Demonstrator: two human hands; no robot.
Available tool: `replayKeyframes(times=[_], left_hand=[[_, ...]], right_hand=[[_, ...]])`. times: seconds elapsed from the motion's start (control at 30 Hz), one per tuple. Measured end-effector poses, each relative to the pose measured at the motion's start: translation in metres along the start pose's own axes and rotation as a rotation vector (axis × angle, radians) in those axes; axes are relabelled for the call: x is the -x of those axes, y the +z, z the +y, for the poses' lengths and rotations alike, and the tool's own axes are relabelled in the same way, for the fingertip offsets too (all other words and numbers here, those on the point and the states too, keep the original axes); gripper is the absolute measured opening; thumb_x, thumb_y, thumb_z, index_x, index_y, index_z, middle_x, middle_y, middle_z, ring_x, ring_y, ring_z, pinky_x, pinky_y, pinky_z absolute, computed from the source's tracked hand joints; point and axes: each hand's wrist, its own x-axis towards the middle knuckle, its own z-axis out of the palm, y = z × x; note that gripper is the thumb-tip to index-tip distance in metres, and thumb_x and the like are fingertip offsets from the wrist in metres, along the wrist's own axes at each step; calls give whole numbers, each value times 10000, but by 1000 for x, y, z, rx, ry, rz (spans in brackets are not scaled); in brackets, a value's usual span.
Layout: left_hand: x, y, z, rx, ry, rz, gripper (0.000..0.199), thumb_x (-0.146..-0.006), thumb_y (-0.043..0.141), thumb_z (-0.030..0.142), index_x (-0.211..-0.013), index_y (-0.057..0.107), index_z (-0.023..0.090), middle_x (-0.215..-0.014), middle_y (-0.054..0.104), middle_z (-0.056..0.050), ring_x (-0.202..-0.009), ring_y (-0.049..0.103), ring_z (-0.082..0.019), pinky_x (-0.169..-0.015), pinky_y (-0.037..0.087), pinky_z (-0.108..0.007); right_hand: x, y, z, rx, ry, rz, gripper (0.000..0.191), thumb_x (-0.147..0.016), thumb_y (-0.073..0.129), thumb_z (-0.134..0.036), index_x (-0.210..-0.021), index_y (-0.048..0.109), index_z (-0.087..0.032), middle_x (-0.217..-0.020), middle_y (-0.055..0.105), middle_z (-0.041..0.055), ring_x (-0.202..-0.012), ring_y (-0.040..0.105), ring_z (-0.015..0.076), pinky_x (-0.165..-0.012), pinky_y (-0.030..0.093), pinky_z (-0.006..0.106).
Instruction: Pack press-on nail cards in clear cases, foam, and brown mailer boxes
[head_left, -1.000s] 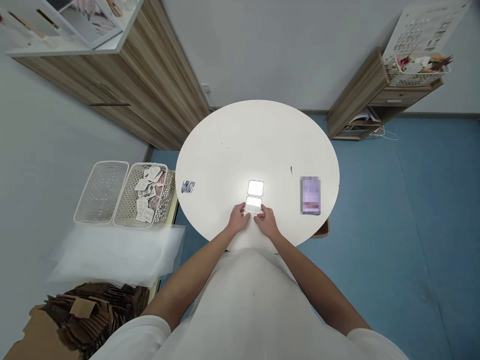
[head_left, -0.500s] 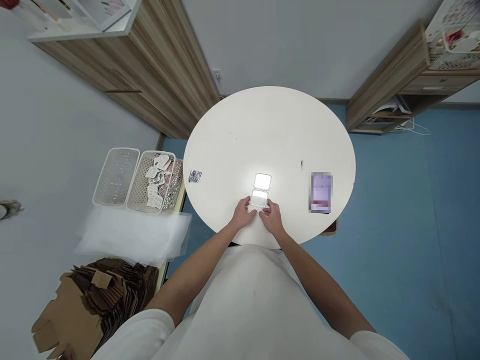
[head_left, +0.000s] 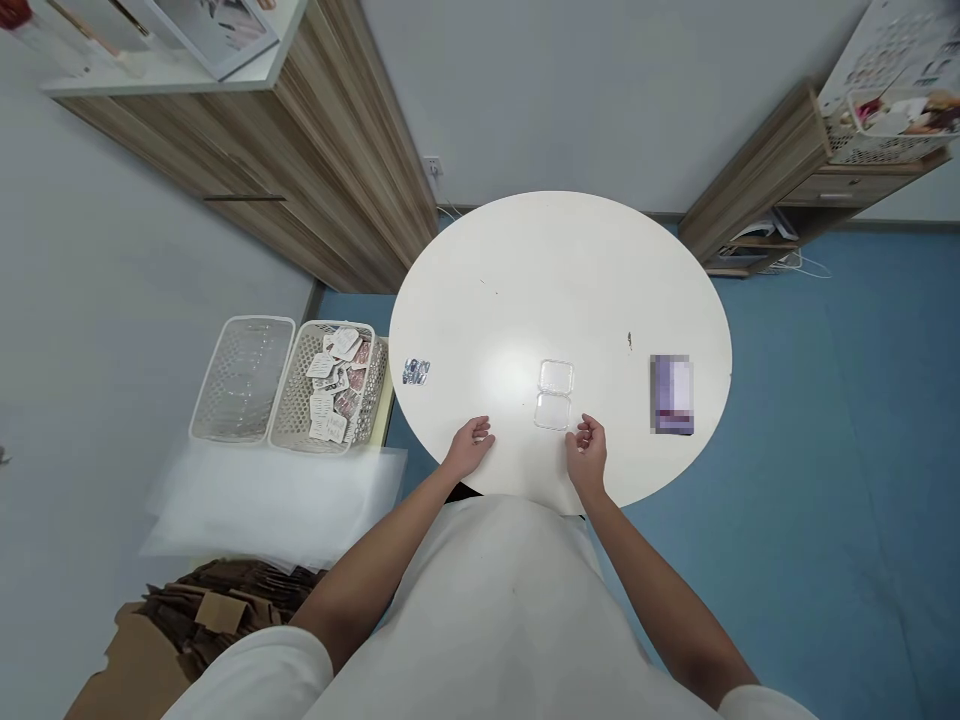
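A small clear plastic case (head_left: 553, 411) lies unfolded on the white oval table (head_left: 555, 260), its two halves one behind the other. My right hand (head_left: 588, 452) rests just right of the case's near half, fingers loosely bent and apart, holding nothing. Farther off to the left of the case, my left hand (head_left: 471, 447) is over the table's near edge, also with fingers apart and nothing in them. Small shiny dark patterned pieces (head_left: 416, 372) lie at the table's left side.
A blurred purple item (head_left: 672, 395) lies on the table's right. Left of the table stand a white basket (head_left: 281, 425) holding carded packets and a clear bin (head_left: 244, 380). Translucent sheets (head_left: 277, 500) and folded brown cardboard (head_left: 217, 612) lie nearer. Wooden cabinets (head_left: 360, 150) stand behind.
Both hands have let go of the clear case and moved apart, the left hand farther from it. The case stays unfolded on the table. The whole view has shifted slightly.
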Motion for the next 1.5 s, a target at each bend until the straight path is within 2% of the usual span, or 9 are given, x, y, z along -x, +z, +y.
replayKeyframes(times=[0.07,0.13,0.3,0.47,0.63,0.8,1.17,1.37,1.5], left_hand=[[-3,-31,-7,-30,23,45,389,-719,568,260,-1087,512,145,-1006,571,-102,-853,546,-149,-770,440,-292],[-8,-65,-13,-75,49,105,365,-729,545,275,-1068,523,143,-945,586,-87,-784,553,-141,-718,451,-278],[-29,-140,-10,-282,114,228,372,-744,510,293,-1090,509,157,-893,579,-50,-718,553,-133,-682,452,-269],[-57,-178,8,-563,181,138,536,-712,576,275,-1208,411,156,-1063,504,-98,-853,539,-193,-774,427,-323],[-82,-184,14,-679,179,45,683,-691,609,190,-1292,285,160,-1166,422,-135,-976,505,-244,-777,410,-317],[-94,-184,10,-733,184,-5,711,-691,610,192,-1309,257,172,-1099,445,-118,-958,512,-244,-741,409,-299],[-97,-180,4,-641,237,15,580,-669,589,129,-1199,360,189,-1069,475,-90,-907,524,-216,-700,427,-306],[-88,-174,0,-591,309,107,568,-676,562,97,-1196,354,190,-1024,483,-83,-851,526,-196,-685,439,-304],[-76,-167,-1,-569,341,134,573,-664,560,93,-1194,361,180,-994,483,-69,-782,520,-168,-717,446,-311]], right_hand=[[12,16,-10,24,-67,-19,358,-724,482,-329,-1058,505,-204,-915,520,52,-741,477,143,-668,428,277],[23,40,-20,57,-109,-115,281,-736,469,-339,-963,551,-194,-845,544,47,-735,485,150,-646,422,278],[26,120,-39,197,-147,-380,253,-721,485,-334,-909,570,-187,-765,573,20,-693,509,143,-664,434,298],[7,193,-56,458,-309,-505,336,-709,519,-293,-1028,521,-187,-954,544,52,-839,513,168,-788,424,339],[-9,244,-65,658,-335,-527,545,-683,590,-289,-1187,399,-206,-1120,457,79,-1038,432,217,-864,385,357],[-11,264,-66,872,-326,-447,582,-703,588,-294,-1232,349,-249,-1095,467,69,-1009,424,242,-819,374,377],[-8,268,-66,900,-291,-392,570,-682,611,-264,-1199,371,-268,-1090,484,54,-984,429,236,-785,367,371],[-1,263,-60,788,-375,-394,535,-714,553,-215,-1211,358,-249,-1062,510,53,-976,451,231,-811,362,398],[3,250,-52,636,-432,-458,593,-712,531,-181,-1260,305,-216,-1095,479,72,-1005,447,220,-846,374,384]])
